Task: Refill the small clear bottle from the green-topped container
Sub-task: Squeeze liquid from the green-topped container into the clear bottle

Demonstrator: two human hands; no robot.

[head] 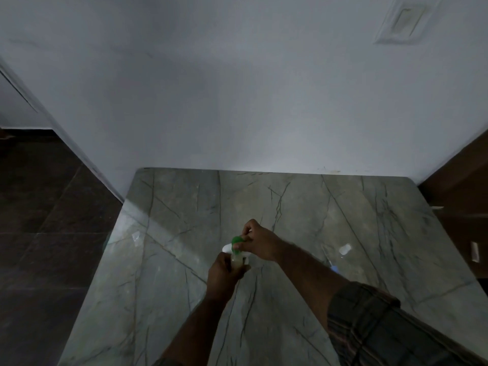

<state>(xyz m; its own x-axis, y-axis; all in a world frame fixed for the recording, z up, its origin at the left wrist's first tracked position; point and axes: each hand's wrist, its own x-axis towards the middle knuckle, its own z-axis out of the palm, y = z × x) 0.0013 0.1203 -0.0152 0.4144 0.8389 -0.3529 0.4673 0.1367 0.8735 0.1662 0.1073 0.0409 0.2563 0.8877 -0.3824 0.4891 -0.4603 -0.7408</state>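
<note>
Steadying the small clear bottle just above the tabletop, the left hand is curled round its body, probably to keep the mouth upright and still while it is filled; the bottle sits near the middle of the slab, slightly toward 6 o'clock, with pale yellowish liquid showing inside. At 1 o'clock from it, and touching it, the right hand holds the green-topped container, fingers pinched close around the green end, which is tipped down toward the bottle's mouth, a grip that seems meant to aim the flow. Something white lies between the two hands; whether it is the container's body or a separate part I cannot tell. Toward 3 o'clock, well apart, a white cap and a thin tube with a blue tip lie on the stone, likely set aside to open the bottle. No brand, label or writing can be read.
</note>
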